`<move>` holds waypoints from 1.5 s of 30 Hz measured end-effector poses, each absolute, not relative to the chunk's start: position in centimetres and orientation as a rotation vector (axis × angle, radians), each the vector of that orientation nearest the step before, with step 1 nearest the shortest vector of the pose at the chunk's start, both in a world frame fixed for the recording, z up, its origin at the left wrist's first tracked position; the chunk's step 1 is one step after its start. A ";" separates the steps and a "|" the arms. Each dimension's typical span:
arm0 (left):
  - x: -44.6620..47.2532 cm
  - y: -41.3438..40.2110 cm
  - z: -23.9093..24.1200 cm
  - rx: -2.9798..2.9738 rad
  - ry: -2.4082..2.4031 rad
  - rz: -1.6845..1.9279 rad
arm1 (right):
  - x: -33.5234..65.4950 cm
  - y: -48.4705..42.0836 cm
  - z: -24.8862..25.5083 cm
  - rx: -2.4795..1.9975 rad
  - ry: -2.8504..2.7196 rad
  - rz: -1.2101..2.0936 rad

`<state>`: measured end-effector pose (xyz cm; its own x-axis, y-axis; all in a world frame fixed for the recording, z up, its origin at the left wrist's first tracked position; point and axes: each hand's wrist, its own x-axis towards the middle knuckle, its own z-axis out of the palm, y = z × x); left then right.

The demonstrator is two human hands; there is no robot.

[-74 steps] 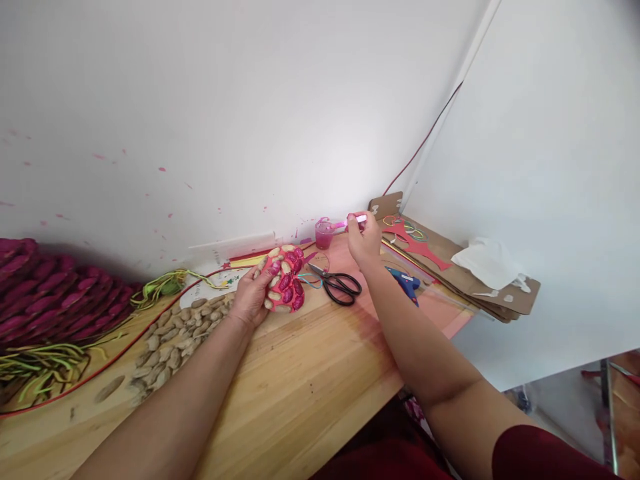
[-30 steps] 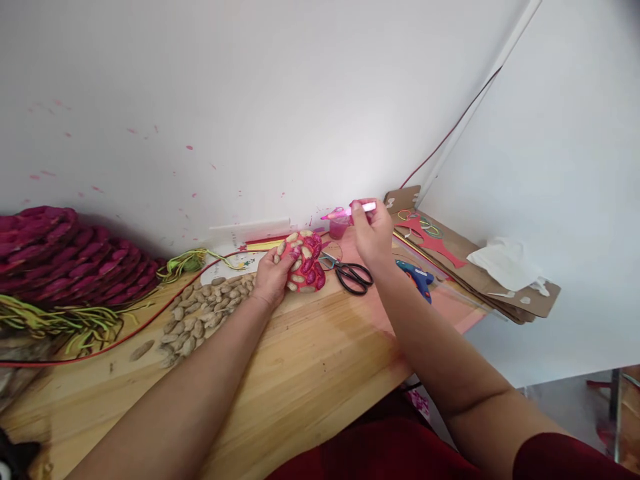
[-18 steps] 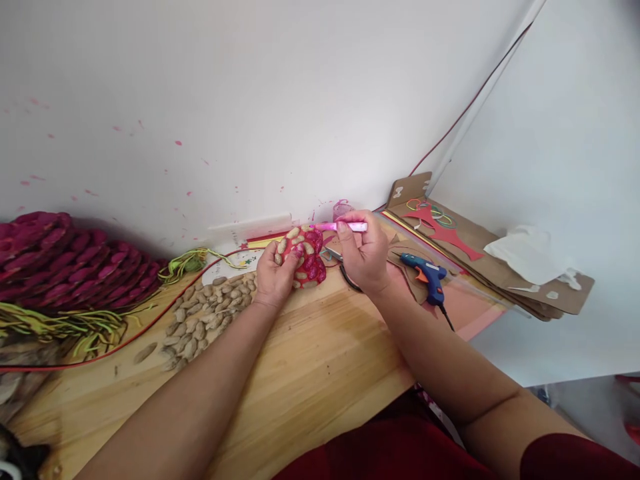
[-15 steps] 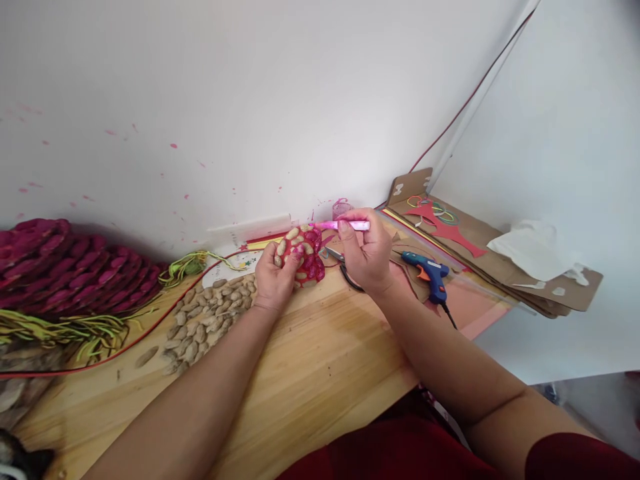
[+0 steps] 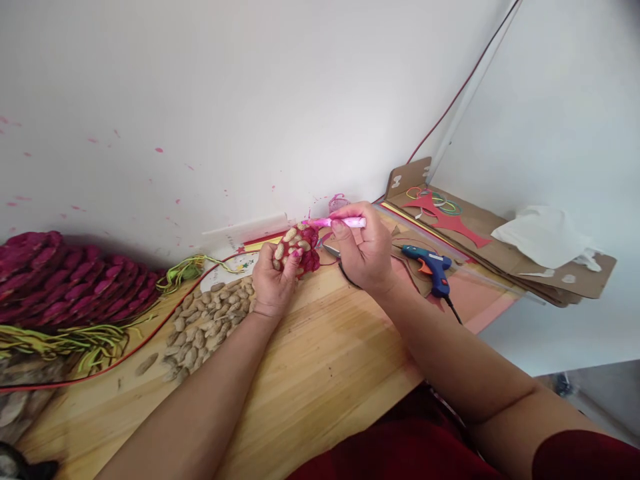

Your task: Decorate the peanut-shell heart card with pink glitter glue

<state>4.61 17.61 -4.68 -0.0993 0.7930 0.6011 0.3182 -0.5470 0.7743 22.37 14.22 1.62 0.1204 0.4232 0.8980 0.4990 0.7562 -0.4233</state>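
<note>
My left hand [image 5: 273, 277] grips a red piece studded with peanut shells [image 5: 297, 247], several of them painted magenta, and holds it tilted above the wooden table [image 5: 320, 360]. My right hand [image 5: 365, 253] pinches a pink paintbrush [image 5: 336, 222] whose tip touches the top of that piece. Just behind the brush, a small cup of pink paint [image 5: 339, 202] stands by the wall.
A heap of unpainted peanut shells [image 5: 207, 317] lies left of my hands. Painted magenta shells [image 5: 60, 280] and green strips [image 5: 75, 337] fill the far left. Scissors [image 5: 340, 263] lie partly hidden under my right hand. A blue glue gun [image 5: 431, 263], stacked cardboard [image 5: 500, 233] and a white tissue [image 5: 545, 233] sit at right.
My right hand has brought the brush from the paint cup over to the shell piece. The brush tip now rests on it. My left hand has kept its hold.
</note>
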 end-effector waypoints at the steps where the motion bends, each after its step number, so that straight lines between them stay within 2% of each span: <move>1: 4.6 17.6 -4.6 1.819 1.219 1.678 | 22.4 14.2 1.6 -0.786 -1.498 -0.065; 27: 4.5 17.5 -4.5 1.763 1.258 1.709 | 22.6 14.1 1.9 -0.817 -1.472 -0.080; 38: 4.5 17.5 -4.7 1.874 1.364 1.587 | 22.4 13.4 2.3 -0.840 -1.510 -0.108; 45: 4.4 17.6 -4.6 1.908 1.218 1.552 | 22.4 13.5 2.3 -0.806 -1.486 -0.122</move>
<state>4.43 17.55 -4.62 0.0068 0.8117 0.5840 0.3742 -0.5437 0.7513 22.38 13.50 2.26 0.1302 0.3975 0.9083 0.5398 0.7400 -0.4012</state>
